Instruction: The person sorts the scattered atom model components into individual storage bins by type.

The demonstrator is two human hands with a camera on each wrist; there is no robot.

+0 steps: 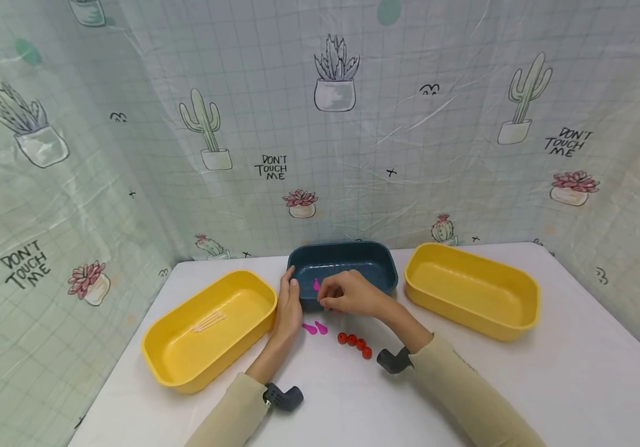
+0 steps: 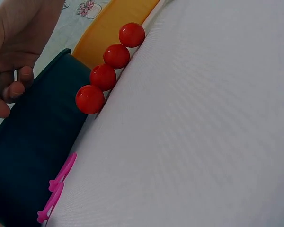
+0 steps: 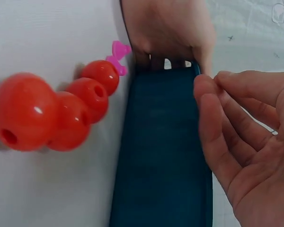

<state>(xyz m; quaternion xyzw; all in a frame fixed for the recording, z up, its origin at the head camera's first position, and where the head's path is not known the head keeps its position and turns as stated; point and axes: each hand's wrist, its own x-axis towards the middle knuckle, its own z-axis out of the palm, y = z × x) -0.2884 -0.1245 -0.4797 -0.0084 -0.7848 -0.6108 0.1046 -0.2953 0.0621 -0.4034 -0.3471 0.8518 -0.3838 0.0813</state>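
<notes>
In the head view my left hand [image 1: 288,307] rests along the left end of the dark blue bin [image 1: 347,248], its fingers fairly straight against the wall. Over the front of this bin hovers my right hand [image 1: 353,295], fingers loosely bent. Nothing shows between its fingertips [image 3: 210,104] in the right wrist view. A small pink bottle-shaped piece [image 1: 316,284] appears within the bin, just beside those fingertips. Two similar pink pieces [image 1: 315,328] lie on the table in front of the bin. Several red beads with holes [image 1: 352,340] form a slanting row nearby.
A yellow bin [image 1: 157,323] at the left holds several thin pale sticks [image 1: 208,321]. Another yellow bin [image 1: 470,313] stands at the right. The white table [image 1: 342,410] ends at a patterned curtain [image 1: 241,211] behind the bins.
</notes>
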